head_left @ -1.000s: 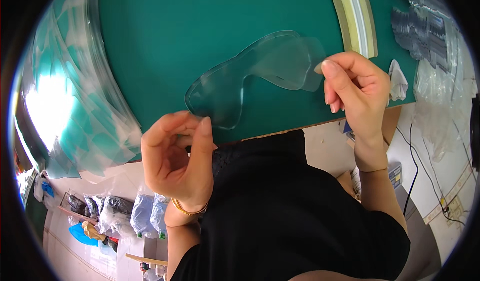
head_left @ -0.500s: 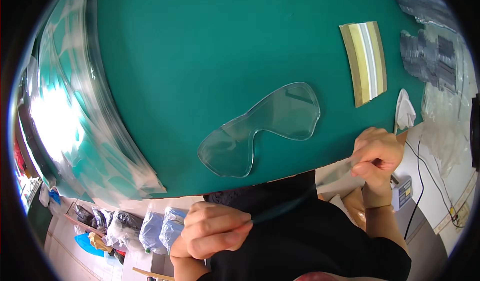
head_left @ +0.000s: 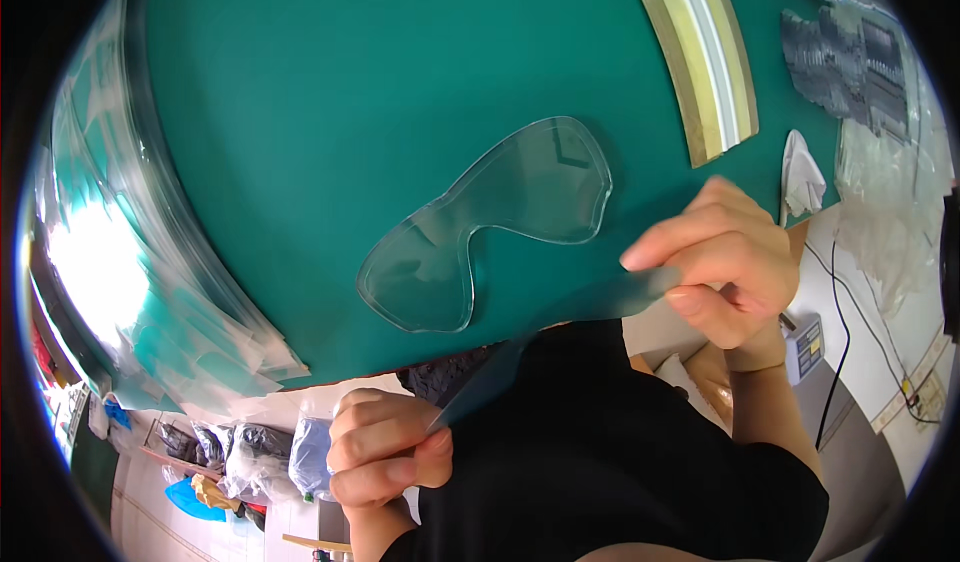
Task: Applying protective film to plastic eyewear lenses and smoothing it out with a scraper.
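Both hands pinch film strip [head_left: 560, 327] ends: left hand [head_left: 385, 457], right hand [head_left: 720, 262] (taut betw. them).

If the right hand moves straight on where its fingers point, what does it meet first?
The right hand points left, so probably the clear goggle lens on the green mat, though its height above the mat is unclear.

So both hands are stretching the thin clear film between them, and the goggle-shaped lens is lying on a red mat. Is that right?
Not quite. The mat is teal green, not red, as the head view shows. The rest holds: the left hand and the right hand each pinch an end of the thin clear film, and the goggle-shaped lens lies flat on the mat.
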{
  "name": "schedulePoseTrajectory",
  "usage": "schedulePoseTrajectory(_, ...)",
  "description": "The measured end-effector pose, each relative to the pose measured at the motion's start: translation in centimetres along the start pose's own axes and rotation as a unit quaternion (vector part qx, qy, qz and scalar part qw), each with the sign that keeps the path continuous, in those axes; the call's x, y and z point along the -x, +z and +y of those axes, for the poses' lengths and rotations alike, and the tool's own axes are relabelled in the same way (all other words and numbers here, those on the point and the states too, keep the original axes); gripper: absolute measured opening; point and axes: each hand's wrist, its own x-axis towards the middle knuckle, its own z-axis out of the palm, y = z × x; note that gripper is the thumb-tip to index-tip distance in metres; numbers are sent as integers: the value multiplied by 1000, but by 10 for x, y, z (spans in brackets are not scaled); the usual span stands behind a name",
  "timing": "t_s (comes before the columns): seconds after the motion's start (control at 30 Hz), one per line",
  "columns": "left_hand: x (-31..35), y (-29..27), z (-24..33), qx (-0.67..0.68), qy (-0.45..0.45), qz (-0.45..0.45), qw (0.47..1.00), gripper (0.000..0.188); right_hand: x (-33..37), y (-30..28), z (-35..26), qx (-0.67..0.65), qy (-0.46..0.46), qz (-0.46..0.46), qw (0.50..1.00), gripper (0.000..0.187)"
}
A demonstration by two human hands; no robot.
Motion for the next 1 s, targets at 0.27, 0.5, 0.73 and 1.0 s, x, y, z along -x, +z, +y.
schedulePoseTrajectory(0.27,-15,-3,4,-4,-116,24,993,43,-17,15,-26,53,161,30,985,7)
schedulePoseTrajectory(0.5,-8,-2,-3,70,-110,86,988,42,-22,13,-16,41,143,0,989,11)
schedulePoseTrajectory(0.73,12,-15,-3,59,108,103,987,30,-39,27,-21,240,-45,-147,959,15)
schedulePoseTrajectory(1.0,6,-8,-5,94,92,134,982,47,-42,28,-28,327,-39,-132,935,15)
